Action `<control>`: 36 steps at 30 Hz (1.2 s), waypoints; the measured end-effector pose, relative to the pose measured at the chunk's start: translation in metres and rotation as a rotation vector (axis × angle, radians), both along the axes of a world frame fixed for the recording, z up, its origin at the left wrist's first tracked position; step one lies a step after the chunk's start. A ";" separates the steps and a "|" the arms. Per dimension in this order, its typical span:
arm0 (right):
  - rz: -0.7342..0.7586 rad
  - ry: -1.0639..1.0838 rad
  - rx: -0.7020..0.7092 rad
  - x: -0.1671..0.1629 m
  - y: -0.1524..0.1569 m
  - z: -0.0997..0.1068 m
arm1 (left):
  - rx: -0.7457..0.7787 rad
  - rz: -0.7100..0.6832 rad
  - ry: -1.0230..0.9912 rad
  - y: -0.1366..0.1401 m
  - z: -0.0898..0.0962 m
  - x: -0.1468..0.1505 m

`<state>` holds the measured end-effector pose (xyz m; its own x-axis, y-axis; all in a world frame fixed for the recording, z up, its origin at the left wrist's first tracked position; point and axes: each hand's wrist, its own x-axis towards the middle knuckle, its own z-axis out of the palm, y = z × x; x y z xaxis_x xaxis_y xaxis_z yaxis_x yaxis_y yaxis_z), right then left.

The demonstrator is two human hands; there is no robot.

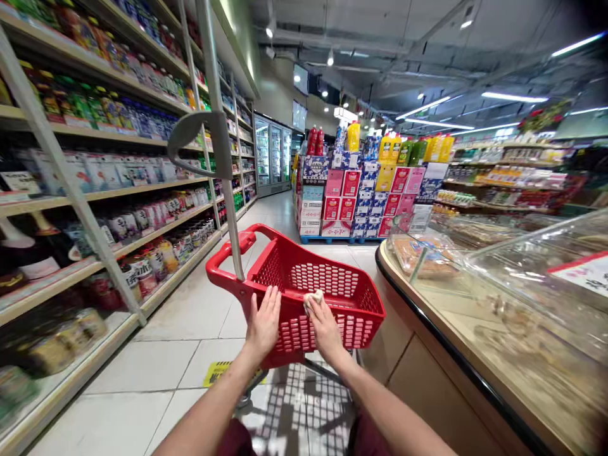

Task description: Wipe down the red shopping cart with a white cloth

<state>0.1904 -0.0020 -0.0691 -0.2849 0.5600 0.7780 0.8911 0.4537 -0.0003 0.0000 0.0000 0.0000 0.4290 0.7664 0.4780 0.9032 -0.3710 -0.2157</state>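
A red plastic shopping cart with a perforated basket stands side-on in front of me. My left hand rests flat against its near side, fingers stretched out and holding nothing. On the near rim, to the right of it, my right hand presses a crumpled whitish cloth. Much of the cloth is hidden under the fingers. A grey metal pole with a grey loop rises from the handle end of the cart. The part of the basket's inside that I can see holds nothing.
Drink shelves line the left side. Close on the right is a curved display counter with packaged food under clear covers. Stacked drink cartons stand ahead on a blue pallet. A yellow floor sticker lies below the cart.
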 end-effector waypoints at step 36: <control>0.355 -0.098 0.148 -0.148 0.046 0.088 | 0.079 0.178 -0.116 0.015 0.050 -0.104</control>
<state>0.0422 0.0439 0.0187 -0.5175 0.2971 0.8025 0.6715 0.7222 0.1657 -0.1043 0.0151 0.0497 0.2284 0.7832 0.5783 0.9735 -0.1892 -0.1283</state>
